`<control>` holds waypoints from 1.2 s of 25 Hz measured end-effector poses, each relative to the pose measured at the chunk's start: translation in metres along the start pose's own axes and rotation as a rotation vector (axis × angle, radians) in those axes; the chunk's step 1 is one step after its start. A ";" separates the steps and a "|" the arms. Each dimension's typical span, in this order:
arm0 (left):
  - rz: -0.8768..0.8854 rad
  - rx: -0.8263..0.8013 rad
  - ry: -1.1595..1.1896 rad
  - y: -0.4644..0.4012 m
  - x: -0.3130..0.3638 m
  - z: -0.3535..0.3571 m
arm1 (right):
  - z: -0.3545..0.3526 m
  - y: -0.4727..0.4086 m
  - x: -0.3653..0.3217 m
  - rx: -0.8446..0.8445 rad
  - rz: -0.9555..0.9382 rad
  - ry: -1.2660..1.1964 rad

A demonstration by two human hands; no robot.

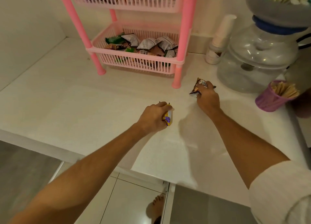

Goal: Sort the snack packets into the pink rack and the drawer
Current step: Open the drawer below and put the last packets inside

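My left hand (154,117) is closed around a yellow and purple snack packet (168,119) just above the white counter. My right hand (207,97) grips a brown peanut packet (198,86) that rests on the counter to the right of the rack's front foot. The pink rack (182,38) stands at the back of the counter; its lower basket (134,62) holds several grey, green and brown packets, and the upper basket also holds packets. A drawer front (202,207) shows below the counter edge at the lower right.
A clear water dispenser (257,58) stands at the right, with a stack of paper cups (218,42) beside it. A purple cup of wooden sticks (276,97) sits near the right edge. White counter (67,97) stretches left; tiled floor and a foot lie below.
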State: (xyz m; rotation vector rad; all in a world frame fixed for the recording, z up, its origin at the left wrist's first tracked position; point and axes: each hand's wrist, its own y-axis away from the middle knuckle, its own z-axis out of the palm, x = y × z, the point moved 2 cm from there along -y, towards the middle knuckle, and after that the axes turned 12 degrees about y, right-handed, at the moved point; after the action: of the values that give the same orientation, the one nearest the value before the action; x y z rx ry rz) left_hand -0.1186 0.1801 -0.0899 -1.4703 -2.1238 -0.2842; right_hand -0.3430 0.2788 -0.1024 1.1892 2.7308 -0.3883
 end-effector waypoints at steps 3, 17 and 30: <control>0.067 0.121 0.102 0.029 0.021 0.000 | -0.015 0.027 0.003 0.064 -0.033 -0.117; 0.084 -0.280 0.229 0.200 0.143 0.030 | -0.153 0.308 0.046 -0.352 0.093 -0.680; -0.026 -0.663 -0.062 0.214 0.156 0.136 | -0.056 0.383 0.081 -0.897 0.058 -0.204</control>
State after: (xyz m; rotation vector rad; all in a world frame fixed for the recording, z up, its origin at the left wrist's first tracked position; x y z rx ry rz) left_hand -0.0060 0.4494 -0.1471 -1.8123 -2.2062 -1.0427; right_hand -0.1176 0.6021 -0.1360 0.8822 2.2283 0.6295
